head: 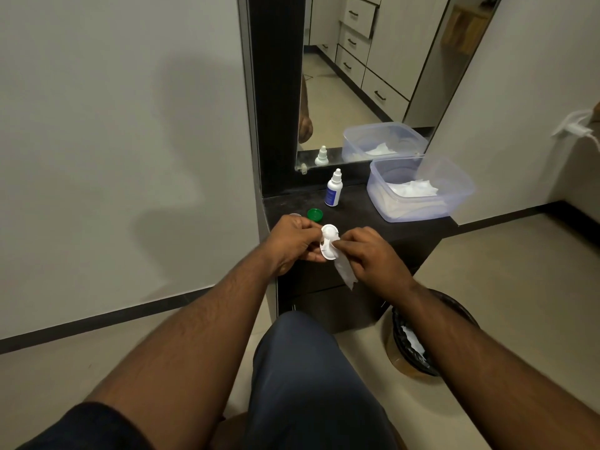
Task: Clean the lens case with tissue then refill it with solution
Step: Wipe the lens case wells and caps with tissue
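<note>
My left hand [293, 243] holds a white two-well lens case [328, 241] upright above the front of the dark shelf [357, 219]. My right hand [370, 254] pinches a white tissue [344, 271] against the lower well of the case, and the rest of the tissue hangs down below. A green cap [315, 215] lies on the shelf just beyond my left hand. Farther back stands a small white solution bottle [333, 189] with a blue label, its cap on.
A clear plastic box [422, 190] with tissues in it sits on the right of the shelf, against the mirror [373, 76]. On the floor at the right stands a bin [418, 339] with a black liner and crumpled tissue. My knee [308, 368] is below the shelf.
</note>
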`<state>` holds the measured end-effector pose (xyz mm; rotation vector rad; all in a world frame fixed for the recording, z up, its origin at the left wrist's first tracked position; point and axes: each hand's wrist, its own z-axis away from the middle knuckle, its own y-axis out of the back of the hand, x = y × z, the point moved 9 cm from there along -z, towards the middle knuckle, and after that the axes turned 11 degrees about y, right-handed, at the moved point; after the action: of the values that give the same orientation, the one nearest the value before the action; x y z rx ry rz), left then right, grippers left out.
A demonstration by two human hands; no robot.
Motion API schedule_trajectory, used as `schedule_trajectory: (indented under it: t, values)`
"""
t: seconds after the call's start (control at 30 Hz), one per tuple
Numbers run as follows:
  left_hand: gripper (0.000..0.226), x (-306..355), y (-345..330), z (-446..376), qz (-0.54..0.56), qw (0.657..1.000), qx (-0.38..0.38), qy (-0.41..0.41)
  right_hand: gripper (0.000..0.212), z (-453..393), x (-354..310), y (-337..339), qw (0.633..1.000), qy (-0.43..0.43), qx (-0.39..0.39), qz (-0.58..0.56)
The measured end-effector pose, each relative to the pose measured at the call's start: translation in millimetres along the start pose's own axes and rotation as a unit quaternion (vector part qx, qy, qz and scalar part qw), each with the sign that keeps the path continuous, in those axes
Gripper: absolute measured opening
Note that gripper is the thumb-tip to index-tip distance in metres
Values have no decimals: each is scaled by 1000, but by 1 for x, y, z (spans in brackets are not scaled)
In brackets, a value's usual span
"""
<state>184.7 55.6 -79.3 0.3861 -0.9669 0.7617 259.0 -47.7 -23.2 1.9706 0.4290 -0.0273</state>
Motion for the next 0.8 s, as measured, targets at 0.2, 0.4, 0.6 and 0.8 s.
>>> schedule_trajectory:
  t: [0.2,0.4,0.6,0.8]
  values:
    - [15,-1,0,-5,-6,1000,-6,3,30,-6,-21,-3,997,55,-23,49]
    - [16,-4,1,-12,3,1000,4,3,25,-4,-11,1,998,-26,8,51]
    - [17,-3,2,-9,-2,1000,4,3,23,-7,-17,-4,997,-25,-2,71]
    - [16,-4,1,-9,1,1000,-9,15,25,-13,-25,-10,996,17,-49,79]
